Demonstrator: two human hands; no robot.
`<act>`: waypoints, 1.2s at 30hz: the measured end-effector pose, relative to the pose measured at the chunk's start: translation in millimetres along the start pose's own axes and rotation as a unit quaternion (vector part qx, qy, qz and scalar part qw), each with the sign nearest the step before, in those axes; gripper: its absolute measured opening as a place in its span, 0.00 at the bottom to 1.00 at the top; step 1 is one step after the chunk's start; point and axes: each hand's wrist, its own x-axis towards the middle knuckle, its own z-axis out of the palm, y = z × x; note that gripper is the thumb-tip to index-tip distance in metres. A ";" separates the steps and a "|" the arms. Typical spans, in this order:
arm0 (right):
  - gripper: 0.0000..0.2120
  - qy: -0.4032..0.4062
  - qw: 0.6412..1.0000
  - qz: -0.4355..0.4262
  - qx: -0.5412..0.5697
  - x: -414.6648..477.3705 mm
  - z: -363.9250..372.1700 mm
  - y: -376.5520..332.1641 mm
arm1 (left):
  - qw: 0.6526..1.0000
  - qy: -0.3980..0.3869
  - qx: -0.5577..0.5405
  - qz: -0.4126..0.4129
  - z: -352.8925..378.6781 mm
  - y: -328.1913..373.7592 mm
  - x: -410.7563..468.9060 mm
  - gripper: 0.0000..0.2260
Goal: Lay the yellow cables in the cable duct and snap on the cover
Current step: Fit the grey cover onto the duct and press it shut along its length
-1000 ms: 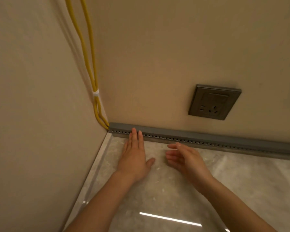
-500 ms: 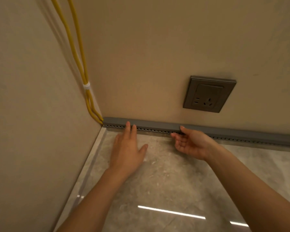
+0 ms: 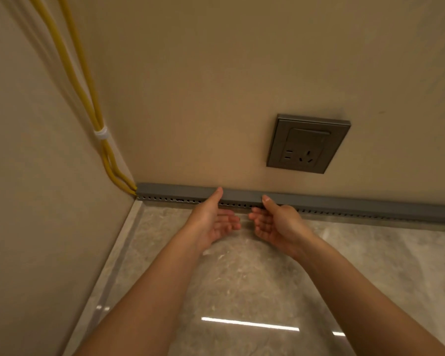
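Two yellow cables (image 3: pixel 88 93) run down the wall corner, bound by a white tie (image 3: pixel 100 133), and enter the left end of the grey cable duct (image 3: pixel 344 204) at the foot of the back wall. The duct's cover (image 3: pixel 175 189) sits on top along its length; a row of small holes shows on its front side. My left hand (image 3: pixel 213 222) and right hand (image 3: pixel 278 222) are close together, palms turned up, each with its thumb on top of the cover. Their fingers stretch out low in front of the duct, almost meeting.
A grey wall socket (image 3: pixel 307 143) sits on the back wall above and right of my hands. The side wall (image 3: pixel 36 201) closes in on the left. The glossy marble floor (image 3: pixel 242 278) stretches toward me and to the right.
My left hand has turned from palm-down on the floor to palm-up with its thumb on the cover. My right hand has stayed at the duct. The view has moved closer.
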 end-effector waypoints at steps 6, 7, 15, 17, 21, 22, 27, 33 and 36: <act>0.18 0.005 1.000 -0.016 -0.005 -0.7 1.5 1.3 | 0.999 0.018 -0.021 0.024 8.7 -2.1 6.3 0.24; 0.18 0.006 1.000 -0.019 -0.006 -1.4 2.0 1.9 | 0.999 0.014 -0.037 0.024 8.5 -2.2 6.4 0.23; 0.24 0.012 0.996 -0.076 -0.045 -8.2 -2.1 12.4 | 0.996 0.015 -0.091 0.001 10.4 1.1 2.0 0.21; 0.24 0.023 0.996 -0.071 -0.042 -10.2 -6.6 11.2 | 0.996 0.015 -0.093 -0.001 10.9 1.7 1.3 0.21; 0.22 0.131 0.985 -0.106 0.038 -14.4 -29.2 10.7 | 0.995 0.015 -0.094 0.000 11.6 1.5 0.1 0.20; 0.21 0.154 0.979 -0.117 0.057 -15.3 -34.3 9.7 | 0.996 0.017 -0.092 0.001 11.7 1.5 -0.4 0.20; 0.18 0.175 0.972 -0.119 0.097 -12.4 -32.6 3.9 | 0.997 0.031 -0.066 0.009 12.3 -0.8 -0.2 0.21; 0.18 0.136 0.981 -0.082 0.108 -11.3 -36.7 -7.5 | 0.987 0.136 0.062 0.056 -1.6 -3.6 8.0 0.23; 0.18 0.121 0.986 -0.070 0.087 -12.2 -39.7 -10.7 | 0.971 0.214 0.069 0.081 -22.5 1.4 11.1 0.23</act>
